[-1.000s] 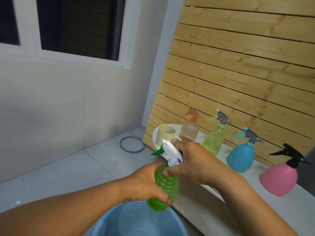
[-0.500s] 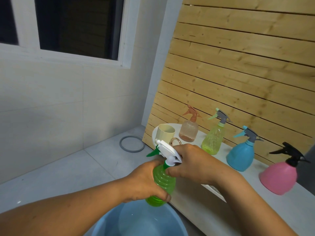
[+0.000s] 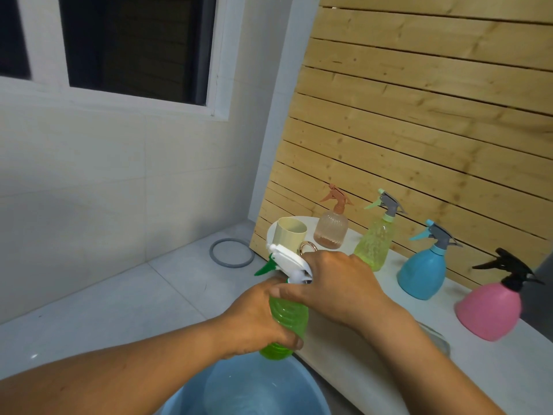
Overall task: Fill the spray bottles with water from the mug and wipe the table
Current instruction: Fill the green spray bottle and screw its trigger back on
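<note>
The left hand [image 3: 257,319] grips the green bottle [image 3: 287,322]. The right hand [image 3: 338,283] grips its white top [image 3: 288,260]. Four bottles and the wiping look still to do.

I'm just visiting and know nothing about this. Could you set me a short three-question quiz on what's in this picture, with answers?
1. True or false: the left hand grips the body of the green spray bottle.
2. Which spray bottle stands nearest the cream mug on the table? A) pink bottle B) blue bottle C) brown-topped clear bottle
3. Fill in: below the green bottle sits a blue ____.

Key: 1 true; the right hand holds the bottle's white spray head. 2 C. 3 basin.
</note>
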The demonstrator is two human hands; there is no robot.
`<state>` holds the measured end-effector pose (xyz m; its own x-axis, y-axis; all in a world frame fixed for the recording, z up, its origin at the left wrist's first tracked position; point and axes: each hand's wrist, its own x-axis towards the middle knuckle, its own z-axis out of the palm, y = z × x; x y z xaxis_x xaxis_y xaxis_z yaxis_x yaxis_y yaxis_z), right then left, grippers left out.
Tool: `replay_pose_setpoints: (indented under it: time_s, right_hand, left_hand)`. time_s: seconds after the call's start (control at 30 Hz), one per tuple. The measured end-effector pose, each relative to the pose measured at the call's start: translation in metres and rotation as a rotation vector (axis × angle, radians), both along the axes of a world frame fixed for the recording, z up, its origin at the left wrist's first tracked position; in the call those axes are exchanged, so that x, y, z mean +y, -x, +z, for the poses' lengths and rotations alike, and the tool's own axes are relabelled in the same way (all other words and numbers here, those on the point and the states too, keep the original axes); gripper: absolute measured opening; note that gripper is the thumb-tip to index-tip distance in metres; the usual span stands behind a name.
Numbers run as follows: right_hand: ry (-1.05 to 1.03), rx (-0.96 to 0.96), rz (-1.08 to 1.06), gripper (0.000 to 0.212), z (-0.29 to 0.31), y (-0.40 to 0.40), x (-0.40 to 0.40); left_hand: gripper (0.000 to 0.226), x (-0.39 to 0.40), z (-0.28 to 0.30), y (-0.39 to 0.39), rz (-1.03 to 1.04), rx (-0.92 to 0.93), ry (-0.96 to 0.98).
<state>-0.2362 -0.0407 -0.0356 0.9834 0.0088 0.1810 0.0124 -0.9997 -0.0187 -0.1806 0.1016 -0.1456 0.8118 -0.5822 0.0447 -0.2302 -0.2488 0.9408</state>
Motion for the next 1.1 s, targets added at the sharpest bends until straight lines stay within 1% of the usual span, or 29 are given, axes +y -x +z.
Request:
replay_pose_setpoints:
  time_s: [0.07,0.1,0.13,0.23,0.37,0.47,0.53,0.63,0.7,0.8,0.87,0.97,1.1]
  right_hand:
    - [-0.223,0.124,0.032,0.041,0.002,0.0,-0.004]
    - [-0.31,0.163,0.052,0.036,0.003,0.0,-0.007]
    - [-0.35,0.176,0.068,0.032,0.003,0.0,-0.008]
    - [-0.322,0.125,0.067,0.024,0.002,-0.002,-0.009]
    - [-0.179,0.029,0.04,0.038,-0.002,-0.003,-0.008]
    - [-0.178,0.039,0.038,0.044,-0.002,-0.004,-0.01]
    - [-0.288,0.098,0.067,0.042,-0.001,-0.005,-0.016]
    - [-0.514,0.19,0.15,0.022,-0.001,-0.008,-0.026]
    - [-0.639,0.224,0.19,0.013,0.0,-0.007,-0.03]
    - [-0.728,0.253,0.228,0.008,0.0,-0.005,-0.032]
    - [-0.716,0.255,0.218,0.008,-0.003,-0.004,-0.032]
    - [-0.629,0.246,0.179,0.015,-0.002,-0.005,-0.031]
    - [-0.373,0.202,0.093,0.027,-0.002,-0.006,-0.027]
  left_hand:
    - [0.076,0.001,0.002,-0.002,0.005,-0.015,0.014]
    - [0.076,0.001,0.003,-0.003,0.008,-0.018,0.021]
    - [0.077,0.002,0.003,-0.003,0.011,-0.017,0.023]
    - [0.08,0.002,0.004,-0.005,0.018,-0.011,0.025]
    - [0.078,0.001,0.002,-0.003,0.016,-0.011,0.021]
    - [0.076,0.002,0.002,-0.002,0.021,-0.012,0.009]
    - [0.077,0.002,0.002,-0.001,0.017,-0.012,0.011]
    - [0.075,0.004,0.003,-0.001,0.023,0.003,-0.002]
    - [0.075,0.004,0.005,-0.001,0.011,0.006,0.013]
    - [0.078,0.005,0.006,-0.002,-0.003,0.009,0.019]
    - [0.078,0.005,0.005,-0.001,-0.011,0.017,0.016]
    - [0.078,0.005,0.003,-0.001,-0.016,0.004,0.004]
    - [0.078,0.003,0.0,-0.001,-0.025,-0.038,-0.052]
